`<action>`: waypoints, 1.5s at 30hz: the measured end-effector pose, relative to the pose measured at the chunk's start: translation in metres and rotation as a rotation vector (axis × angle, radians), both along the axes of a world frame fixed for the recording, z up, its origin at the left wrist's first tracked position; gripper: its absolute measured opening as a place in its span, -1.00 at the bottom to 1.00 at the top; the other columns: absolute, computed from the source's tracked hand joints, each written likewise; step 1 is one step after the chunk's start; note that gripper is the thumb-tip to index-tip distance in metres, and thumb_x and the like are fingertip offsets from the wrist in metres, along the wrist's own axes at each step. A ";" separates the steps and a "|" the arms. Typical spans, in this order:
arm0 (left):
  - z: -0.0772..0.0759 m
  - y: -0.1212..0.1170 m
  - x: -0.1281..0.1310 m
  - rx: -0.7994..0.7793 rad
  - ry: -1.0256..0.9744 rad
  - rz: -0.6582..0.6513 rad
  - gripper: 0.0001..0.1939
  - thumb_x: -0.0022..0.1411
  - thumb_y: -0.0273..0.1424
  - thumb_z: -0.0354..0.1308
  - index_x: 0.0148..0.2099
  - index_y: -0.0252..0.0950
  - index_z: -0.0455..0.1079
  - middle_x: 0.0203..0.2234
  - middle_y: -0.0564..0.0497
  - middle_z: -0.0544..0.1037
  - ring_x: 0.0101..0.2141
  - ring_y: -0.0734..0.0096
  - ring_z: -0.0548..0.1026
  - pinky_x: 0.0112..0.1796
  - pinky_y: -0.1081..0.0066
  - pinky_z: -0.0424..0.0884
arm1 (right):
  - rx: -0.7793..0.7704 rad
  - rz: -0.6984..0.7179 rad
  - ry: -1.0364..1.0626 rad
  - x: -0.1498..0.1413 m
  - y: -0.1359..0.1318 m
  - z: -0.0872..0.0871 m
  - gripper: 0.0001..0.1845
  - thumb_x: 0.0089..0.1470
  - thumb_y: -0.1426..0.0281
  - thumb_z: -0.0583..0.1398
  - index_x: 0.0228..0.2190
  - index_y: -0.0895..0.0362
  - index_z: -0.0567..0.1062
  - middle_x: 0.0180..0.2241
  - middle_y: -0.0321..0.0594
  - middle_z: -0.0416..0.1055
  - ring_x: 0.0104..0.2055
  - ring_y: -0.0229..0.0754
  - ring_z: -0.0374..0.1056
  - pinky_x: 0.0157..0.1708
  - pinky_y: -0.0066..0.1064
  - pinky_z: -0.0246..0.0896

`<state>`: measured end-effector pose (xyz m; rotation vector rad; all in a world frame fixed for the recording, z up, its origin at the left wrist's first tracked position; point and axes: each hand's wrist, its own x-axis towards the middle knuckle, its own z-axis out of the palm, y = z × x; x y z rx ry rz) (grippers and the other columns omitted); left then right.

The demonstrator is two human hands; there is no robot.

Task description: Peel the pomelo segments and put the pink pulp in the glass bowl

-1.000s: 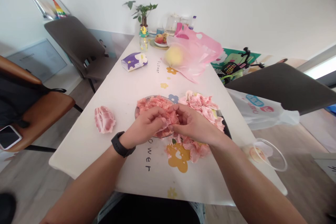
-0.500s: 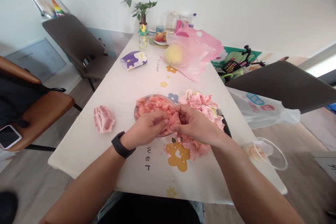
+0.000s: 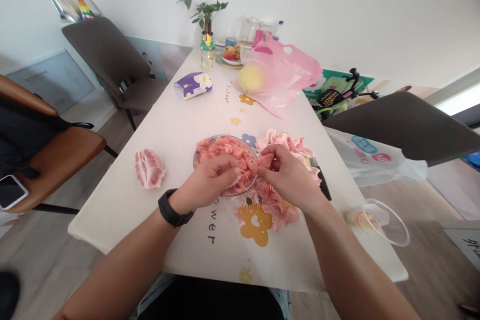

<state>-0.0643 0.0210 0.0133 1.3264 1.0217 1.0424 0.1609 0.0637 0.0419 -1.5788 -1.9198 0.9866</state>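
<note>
A clear bowl [image 3: 195, 164] in the middle of the table is heaped with pink pomelo flesh [image 3: 225, 147]. My left hand [image 3: 215, 177], a black band on its wrist, is over the bowl's near side, thumb and fingers pinched together; whatever is between them is too small to make out. At the bowl's right edge, my right hand [image 3: 287, 175] pinches a pink pomelo piece [image 3: 264, 160]. Beneath and beyond it spreads a loose pile of pale pink pomelo membranes [image 3: 279, 212]. A peeled chunk of pomelo [image 3: 149, 168] lies on the left.
Toward the back of the table [image 3: 123, 210] are a purple tissue pack [image 3: 193, 85], a pink plastic bag [image 3: 281, 72] with a yellow round fruit inside, a plate of fruit [image 3: 231, 55] and a potted plant [image 3: 207, 12]. A clear round container [image 3: 386, 222] is at the right edge. Chairs flank both sides.
My hands have drawn apart: the right has moved slightly right with the pomelo piece, while the left stays over the bowl. The view has shifted a little.
</note>
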 end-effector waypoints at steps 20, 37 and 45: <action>-0.042 -0.029 0.047 0.759 0.731 -0.474 -0.87 0.39 -0.49 0.11 -0.09 -0.33 0.48 -0.24 -0.11 0.64 -0.21 0.22 0.60 -0.15 0.26 0.48 | -0.112 0.144 0.806 0.011 -0.025 -0.016 -0.50 0.01 0.36 0.54 -0.02 -0.11 0.58 -0.09 -0.26 0.61 -0.36 -0.22 0.49 -0.38 -0.36 0.48; -0.026 -0.030 0.042 0.483 0.530 -0.442 -0.64 0.24 -0.37 0.33 0.08 -0.29 0.50 -0.01 -0.18 0.64 -0.03 0.07 0.61 0.02 0.17 0.55 | -0.077 0.078 0.810 0.019 -0.024 -0.023 -0.56 0.08 0.21 0.52 -0.02 -0.11 0.61 -0.12 -0.24 0.58 -0.16 -0.16 0.51 -0.23 -0.35 0.50; -0.010 -0.016 0.026 -0.169 -0.244 -0.092 -0.64 0.46 -0.07 0.09 -0.08 -0.27 0.46 -0.25 -0.14 0.63 -0.29 0.20 0.63 -0.43 0.36 0.47 | 0.090 0.118 0.742 -0.001 -0.030 -0.025 -0.60 0.07 0.30 0.51 -0.08 -0.10 0.56 -0.04 -0.24 0.60 0.01 -0.09 0.53 -0.07 -0.26 0.54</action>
